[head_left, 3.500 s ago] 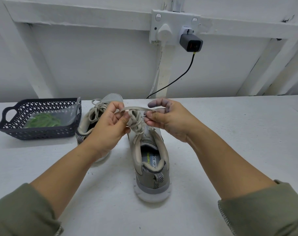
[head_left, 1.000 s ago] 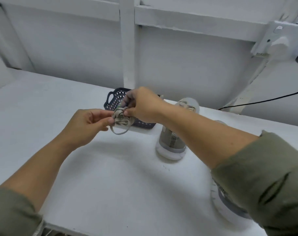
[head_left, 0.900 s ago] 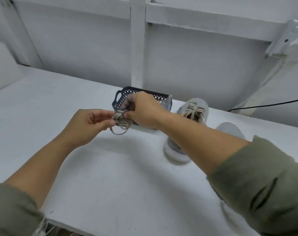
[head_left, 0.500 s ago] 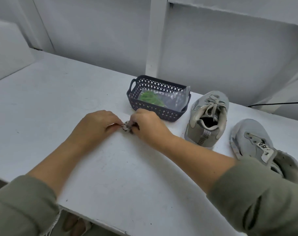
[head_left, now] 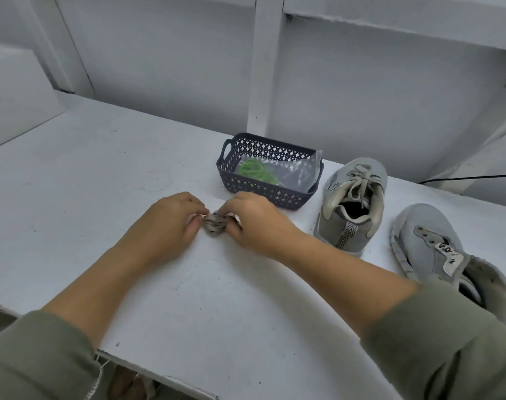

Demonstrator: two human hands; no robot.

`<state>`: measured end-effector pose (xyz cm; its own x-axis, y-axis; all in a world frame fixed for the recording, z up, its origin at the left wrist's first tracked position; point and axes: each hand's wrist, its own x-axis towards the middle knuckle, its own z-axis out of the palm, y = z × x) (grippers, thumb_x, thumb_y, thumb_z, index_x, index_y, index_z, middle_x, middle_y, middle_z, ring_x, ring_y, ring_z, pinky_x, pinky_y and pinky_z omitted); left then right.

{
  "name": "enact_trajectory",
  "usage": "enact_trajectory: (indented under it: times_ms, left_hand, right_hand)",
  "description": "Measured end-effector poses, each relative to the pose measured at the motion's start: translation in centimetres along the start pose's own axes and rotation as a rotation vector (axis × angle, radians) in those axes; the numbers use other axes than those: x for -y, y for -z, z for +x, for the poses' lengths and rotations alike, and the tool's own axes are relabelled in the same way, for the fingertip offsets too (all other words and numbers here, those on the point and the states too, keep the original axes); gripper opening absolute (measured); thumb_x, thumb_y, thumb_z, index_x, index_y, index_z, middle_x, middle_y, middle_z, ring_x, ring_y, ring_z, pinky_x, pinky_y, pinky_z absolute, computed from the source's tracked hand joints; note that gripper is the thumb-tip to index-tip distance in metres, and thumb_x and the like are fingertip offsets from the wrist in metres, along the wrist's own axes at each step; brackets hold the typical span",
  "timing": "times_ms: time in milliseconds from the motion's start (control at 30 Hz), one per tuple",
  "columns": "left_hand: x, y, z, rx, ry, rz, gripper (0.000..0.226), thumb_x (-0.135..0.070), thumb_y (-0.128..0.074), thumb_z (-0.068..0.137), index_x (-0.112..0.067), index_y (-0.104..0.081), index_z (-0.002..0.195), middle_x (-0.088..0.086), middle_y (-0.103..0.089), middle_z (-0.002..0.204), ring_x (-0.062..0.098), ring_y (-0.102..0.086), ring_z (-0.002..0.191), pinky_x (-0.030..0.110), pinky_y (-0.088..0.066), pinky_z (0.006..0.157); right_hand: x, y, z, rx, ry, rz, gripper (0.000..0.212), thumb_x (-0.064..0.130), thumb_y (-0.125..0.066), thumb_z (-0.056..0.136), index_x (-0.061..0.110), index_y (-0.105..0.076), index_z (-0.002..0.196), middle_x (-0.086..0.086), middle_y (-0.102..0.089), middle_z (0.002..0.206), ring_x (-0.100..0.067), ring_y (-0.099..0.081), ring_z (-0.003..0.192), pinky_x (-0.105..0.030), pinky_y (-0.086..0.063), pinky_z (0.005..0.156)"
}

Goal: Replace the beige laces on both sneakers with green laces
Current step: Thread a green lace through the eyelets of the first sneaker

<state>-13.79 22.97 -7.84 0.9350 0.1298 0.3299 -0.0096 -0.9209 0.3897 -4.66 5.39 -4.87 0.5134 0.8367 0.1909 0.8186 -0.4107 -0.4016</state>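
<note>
Beige lace point(head_left: 215, 225), wound into a small bundle, sits on the white table point(head_left: 217, 298) between my two hands, just in front of the dark basket point(head_left: 254, 187). My left hand point(head_left: 165, 226) pinches it from one side and my right hand point(head_left: 257, 223) from the other, with the fingers curled in on it (the very tips are hidden behind my knuckles, so I can't tell how deep the hold goes).

As I judge it, the job now is to set this bundle down so it stays wound. I would press it flat against the table, let go one side at a time, and lift my fingers straight up so no loop catches and drags. It should lie clear of the basket, where the green laces point(head_left: 256, 171) wait in their clear bag point(head_left: 298, 171).

The near sneaker point(head_left: 436, 246) on my right shows bare eyelets. The far sneaker point(head_left: 353, 203) beside the basket has its beige lace tied, so half the stripping remains.
</note>
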Motion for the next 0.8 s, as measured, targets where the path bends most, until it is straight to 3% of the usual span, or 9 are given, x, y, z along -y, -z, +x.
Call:
enact_trajectory:
  times_ms: [200, 300, 400, 600, 700, 800]
  left_hand:
    - [-4.0, 0.6, 3.5, -0.106, -0.041, -0.074, 0.018, -0.013, -0.063, 0.088, -0.018, -0.071, 0.103, -0.007, -0.065, 0.100, 0.011, -0.060, 0.087, 0.027, -0.048, 0.074]
    - [-6.4, 0.6, 6.5, -0.117, -0.096, -0.090, 0.018, -0.013, -0.063, 0.088, -0.016, -0.071, 0.105, -0.003, -0.066, 0.098, 0.012, -0.061, 0.083, 0.025, -0.047, 0.071]
    - [-7.6, 0.2, 10.2, -0.077, -0.074, -0.052, 0.020, -0.017, -0.061, 0.090, -0.017, -0.069, 0.108, -0.002, -0.065, 0.100, 0.015, -0.059, 0.084, 0.032, -0.049, 0.078]
    - [-6.5, -1.1, 16.1, 0.157, 0.011, 0.074, 0.027, -0.023, -0.061, 0.093, -0.017, -0.065, 0.119, 0.003, -0.067, 0.115, 0.019, -0.061, 0.101, 0.030, -0.046, 0.089]
    - [-5.7, -1.7, 17.7, 0.347, 0.068, 0.187, 0.033, -0.029, -0.065, 0.091, -0.021, -0.063, 0.123, 0.004, -0.063, 0.124, 0.021, -0.058, 0.108, 0.033, -0.046, 0.091]
    - [-5.4, -2.2, 18.4, 0.476, 0.117, 0.227, 0.044, -0.032, -0.071, 0.086, -0.023, -0.060, 0.128, 0.001, -0.062, 0.126, 0.021, -0.056, 0.115, 0.033, -0.045, 0.096]
  right_hand:
    - [-1.4, 6.7, -0.1, -0.127, -0.059, -0.070, 0.019, 0.010, -0.052, 0.083, 0.013, -0.070, 0.090, -0.002, -0.063, 0.089, -0.020, -0.055, 0.085, -0.033, -0.046, 0.076]
    - [-3.2, 9.8, -0.1, -0.159, -0.192, -0.093, 0.023, 0.010, -0.051, 0.088, 0.013, -0.071, 0.098, -0.004, -0.068, 0.098, -0.018, -0.056, 0.084, -0.030, -0.046, 0.076]
    - [-5.8, 11.6, 0.5, -0.157, -0.317, -0.088, 0.024, 0.010, -0.052, 0.089, 0.013, -0.071, 0.103, -0.004, -0.070, 0.102, -0.020, -0.060, 0.090, -0.030, -0.050, 0.079]
    - [-9.6, 11.8, 2.9, -0.062, -0.459, -0.137, 0.019, 0.018, -0.059, 0.088, 0.013, -0.069, 0.104, -0.008, -0.068, 0.103, -0.026, -0.061, 0.096, -0.035, -0.052, 0.084]
    - [-10.7, 11.3, 4.2, -0.002, -0.507, -0.218, 0.029, 0.027, -0.063, 0.088, 0.005, -0.066, 0.106, -0.012, -0.065, 0.106, -0.028, -0.059, 0.099, -0.037, -0.052, 0.085]
    - [-11.0, 10.6, 4.8, 0.073, -0.570, -0.242, 0.026, 0.030, -0.070, 0.083, 0.006, -0.062, 0.087, -0.008, -0.059, 0.087, -0.026, -0.058, 0.085, -0.026, -0.047, 0.061]
